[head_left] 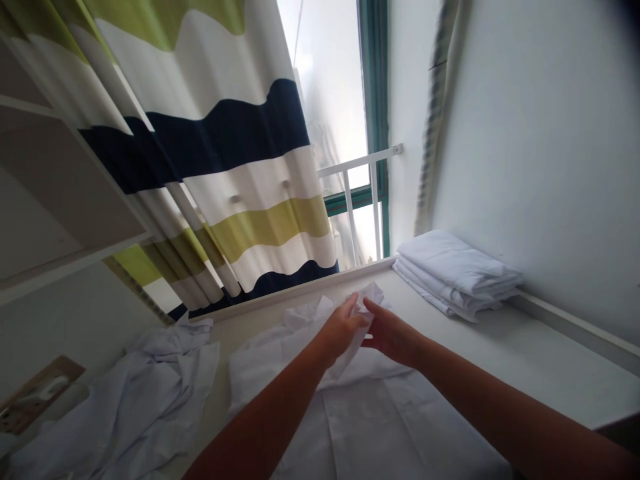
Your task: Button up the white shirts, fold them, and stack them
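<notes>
A white shirt [380, 413] lies spread flat on the white table [540, 360] in front of me. Both my hands meet at its far end. My left hand [343, 328] pinches a bunched fold of the shirt's fabric near the collar. My right hand [393, 333] grips the same raised fold from the right side. My forearms reach in from the bottom of the view and cover part of the shirt's middle.
A stack of folded white garments [457, 273] sits at the back right by the wall. A crumpled white garment [130, 407] lies at the left. A striped curtain [225, 180] hangs over the window with a white rail [357, 167]. A shelf [55, 200] juts at upper left.
</notes>
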A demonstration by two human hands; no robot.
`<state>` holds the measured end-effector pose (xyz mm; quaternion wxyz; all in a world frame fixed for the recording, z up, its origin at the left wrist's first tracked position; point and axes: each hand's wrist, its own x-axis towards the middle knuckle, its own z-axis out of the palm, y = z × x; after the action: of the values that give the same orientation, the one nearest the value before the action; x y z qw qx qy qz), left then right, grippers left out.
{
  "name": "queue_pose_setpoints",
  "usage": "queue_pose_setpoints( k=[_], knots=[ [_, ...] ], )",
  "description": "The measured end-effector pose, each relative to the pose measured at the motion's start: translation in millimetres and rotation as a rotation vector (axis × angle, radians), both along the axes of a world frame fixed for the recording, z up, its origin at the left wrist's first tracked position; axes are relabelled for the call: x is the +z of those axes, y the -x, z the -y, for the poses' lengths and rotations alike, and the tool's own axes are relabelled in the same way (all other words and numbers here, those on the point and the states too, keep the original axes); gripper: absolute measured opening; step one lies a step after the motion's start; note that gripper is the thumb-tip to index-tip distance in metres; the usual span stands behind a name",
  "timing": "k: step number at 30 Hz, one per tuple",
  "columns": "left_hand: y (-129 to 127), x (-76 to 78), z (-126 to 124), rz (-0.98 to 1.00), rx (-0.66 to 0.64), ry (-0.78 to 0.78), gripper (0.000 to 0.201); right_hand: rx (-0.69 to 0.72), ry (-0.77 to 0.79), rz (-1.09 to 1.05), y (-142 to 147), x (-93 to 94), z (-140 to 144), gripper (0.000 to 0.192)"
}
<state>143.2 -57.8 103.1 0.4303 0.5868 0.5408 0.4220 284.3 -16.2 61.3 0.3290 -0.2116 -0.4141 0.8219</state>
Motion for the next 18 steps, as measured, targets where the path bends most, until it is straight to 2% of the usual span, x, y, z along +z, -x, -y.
queue_pose_setpoints(
  k=[2,5,7,10,12,14,18],
  knots=[
    [12.9,-14.1,3.2,-0.183,-0.066,0.023,0.063,-0.040,0.043,0.105,-12.8,-21.7,-12.1,0.053],
    [51.2,-26.4,21.4,-0.530,-0.119,0.034,0.050,-0.167,0.033,0.279,-28.3,-49.6,-30.6,0.050],
    [84.0,-33.9,41.6,-0.772,-0.072,0.045,0.045,-0.237,0.013,0.364,-34.8,-62.2,-41.6,0.048],
    [134.0,-50.7,76.6,-1.053,0.069,0.078,0.045,-0.284,-0.061,0.485,-40.3,-70.0,-53.4,0.037],
    [162.8,-65.6,98.2,-1.154,0.125,0.101,0.050,-0.302,-0.148,0.569,-43.9,-70.1,-57.6,0.027],
    [184.9,-81.5,115.2,-1.193,0.117,0.118,0.057,-0.320,-0.252,0.655,-49.1,-69.7,-60.0,0.022],
    [207.8,-105.5,131.1,-1.230,-0.012,0.119,0.066,-0.361,-0.487,0.869,-61.3,-76.3,-62.8,0.028]
  ],
)
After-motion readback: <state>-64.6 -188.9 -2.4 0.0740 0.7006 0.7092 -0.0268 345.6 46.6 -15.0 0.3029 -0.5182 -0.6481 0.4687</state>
